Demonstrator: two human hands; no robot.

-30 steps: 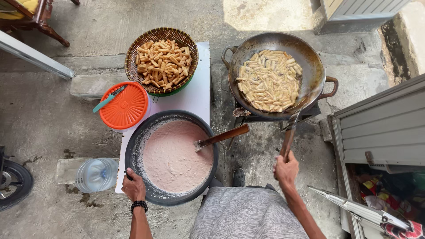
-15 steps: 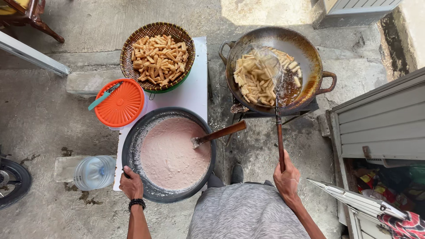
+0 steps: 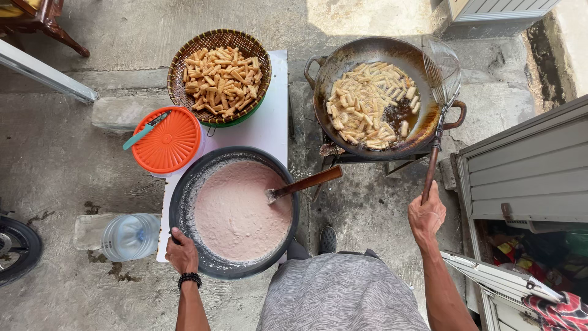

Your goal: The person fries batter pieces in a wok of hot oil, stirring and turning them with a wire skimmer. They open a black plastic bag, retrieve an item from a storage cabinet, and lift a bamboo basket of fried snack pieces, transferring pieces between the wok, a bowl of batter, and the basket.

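Observation:
My right hand (image 3: pixel 427 216) grips the long wooden handle of a wire skimmer (image 3: pixel 441 68), whose mesh head is lifted over the right rim of a dark wok (image 3: pixel 331 64). The wok holds pale stick-shaped fritters (image 3: pixel 369 105) frying in oil. My left hand (image 3: pixel 182 252) holds the near left rim of a large dark basin (image 3: pixel 184 196) filled with pinkish batter (image 3: pixel 240 211). A wooden-handled spoon (image 3: pixel 304 184) leans in the batter, its handle sticking out to the right.
A woven basket (image 3: pixel 180 58) of fried sticks sits on the white table (image 3: pixel 272 122) beside an orange lid (image 3: pixel 166 140) with a teal-handled utensil on it. A clear water bottle (image 3: pixel 128 236) lies left of the basin. A grey cabinet (image 3: pixel 527 165) stands at right.
The skimmer has swung from the middle of the wok to its right rim and risen out of the oil. My right hand moved right with it. My left hand stayed on the basin.

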